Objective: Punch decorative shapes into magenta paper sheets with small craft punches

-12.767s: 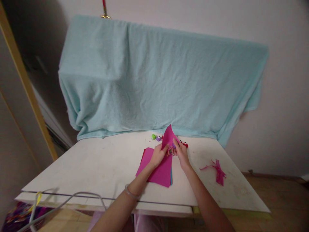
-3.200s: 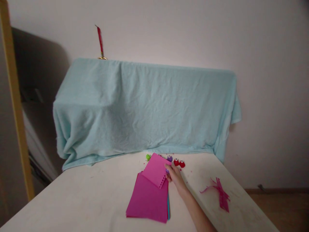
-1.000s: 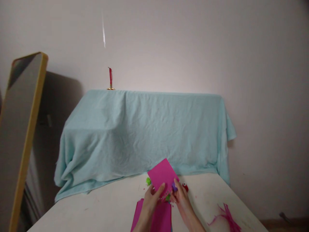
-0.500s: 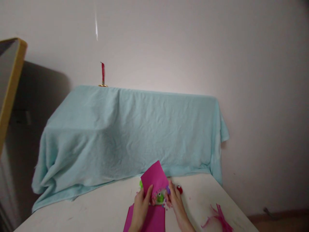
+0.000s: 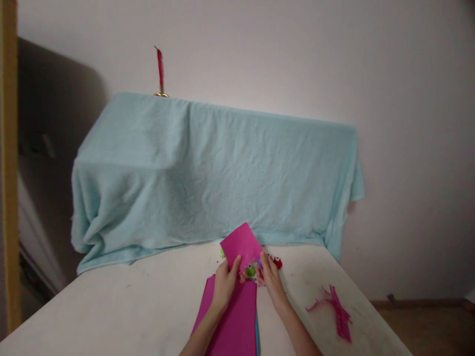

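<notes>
Fingers [image 5: 238, 262] of the left hand [image 5: 224, 283] are pinching a pink sheet [image 5: 242, 242]; the right hand [image 5: 273, 283] is gripping a small purple object [image 5: 260, 263].

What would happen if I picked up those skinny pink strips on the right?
The pink strips would probably feel light, since they look thin and narrow. They'd likely droop, as loose ends bend and splay out to the left. A few might slip away, because they lie in a messy bunch.

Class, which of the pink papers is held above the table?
The sheet gripped by the left hand; the stack and the thin strips lie on the table.
</notes>
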### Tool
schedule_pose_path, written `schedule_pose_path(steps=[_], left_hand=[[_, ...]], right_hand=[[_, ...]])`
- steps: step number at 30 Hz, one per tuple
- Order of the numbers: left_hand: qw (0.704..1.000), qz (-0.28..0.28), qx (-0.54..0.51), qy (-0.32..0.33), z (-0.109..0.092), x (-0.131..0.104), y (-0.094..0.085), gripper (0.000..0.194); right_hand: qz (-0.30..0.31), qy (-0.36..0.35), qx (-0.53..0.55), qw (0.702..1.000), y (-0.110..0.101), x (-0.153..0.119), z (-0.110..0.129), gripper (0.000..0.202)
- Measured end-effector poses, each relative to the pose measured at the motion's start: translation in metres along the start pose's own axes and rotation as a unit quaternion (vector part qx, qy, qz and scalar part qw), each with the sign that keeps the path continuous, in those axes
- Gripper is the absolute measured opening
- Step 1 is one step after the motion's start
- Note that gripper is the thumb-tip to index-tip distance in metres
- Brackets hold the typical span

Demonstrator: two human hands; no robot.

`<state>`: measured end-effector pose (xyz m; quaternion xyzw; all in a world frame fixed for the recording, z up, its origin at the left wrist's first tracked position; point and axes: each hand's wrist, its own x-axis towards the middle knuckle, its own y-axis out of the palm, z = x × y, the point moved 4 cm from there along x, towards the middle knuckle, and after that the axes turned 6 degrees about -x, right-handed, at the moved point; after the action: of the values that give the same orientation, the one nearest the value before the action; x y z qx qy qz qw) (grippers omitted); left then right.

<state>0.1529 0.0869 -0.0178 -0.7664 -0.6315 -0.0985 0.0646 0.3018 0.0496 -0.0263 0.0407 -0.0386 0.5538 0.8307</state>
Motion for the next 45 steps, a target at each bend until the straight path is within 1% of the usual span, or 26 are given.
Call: schedule_pose_path(steps=[3, 8, 11, 14, 21, 26, 30, 34, 39, 45], left_hand=[[1.000, 0.018, -0.025, 0.000, 0.003, 0.000, 0.002, 0.054], [0.999, 0.009, -0.046, -0.025, 0.008, 0.003, -0.002, 0.053], [0.998, 0.013, -0.061, -0.018, 0.006, 0.003, -0.003, 0.052], [0.999, 0.012, -0.049, -0.020, 0.002, 0.001, -0.003, 0.052], [0.998, 0.042, -0.033, -0.022, -0.007, -0.005, 0.002, 0.056], [0.999, 0.031, -0.026, 0.001, -0.006, -0.005, 0.000, 0.055], [0.999, 0.036, -0.035, -0.001, -0.003, -0.004, 0.001, 0.054], [0.999, 0.029, -0.032, -0.002, -0.003, -0.004, 0.001, 0.051], [1.000, -0.002, 0.006, 0.004, -0.006, -0.005, -0.003, 0.053], [1.000, 0.003, 0.016, -0.001, -0.007, -0.006, -0.003, 0.052]], right_hand=[[0.009, -0.017, -0.005, 1.000, -0.002, 0.001, -0.002, 0.055], [0.024, -0.018, -0.002, 1.000, -0.001, 0.000, 0.000, 0.057], [0.042, -0.004, 0.005, 0.999, 0.002, -0.003, 0.004, 0.060], [0.051, 0.002, 0.012, 0.999, 0.003, -0.006, 0.007, 0.061], [0.036, 0.004, 0.010, 0.999, 0.001, -0.006, 0.007, 0.064], [0.018, -0.015, 0.003, 1.000, -0.002, -0.005, 0.005, 0.058], [0.010, -0.021, -0.003, 1.000, -0.002, -0.006, 0.004, 0.056], [-0.003, -0.020, -0.003, 1.000, -0.002, -0.006, 0.005, 0.055], [-0.001, -0.027, 0.017, 0.999, -0.003, -0.005, 0.008, 0.051], [0.011, -0.016, 0.023, 1.000, -0.002, -0.005, 0.007, 0.052]])
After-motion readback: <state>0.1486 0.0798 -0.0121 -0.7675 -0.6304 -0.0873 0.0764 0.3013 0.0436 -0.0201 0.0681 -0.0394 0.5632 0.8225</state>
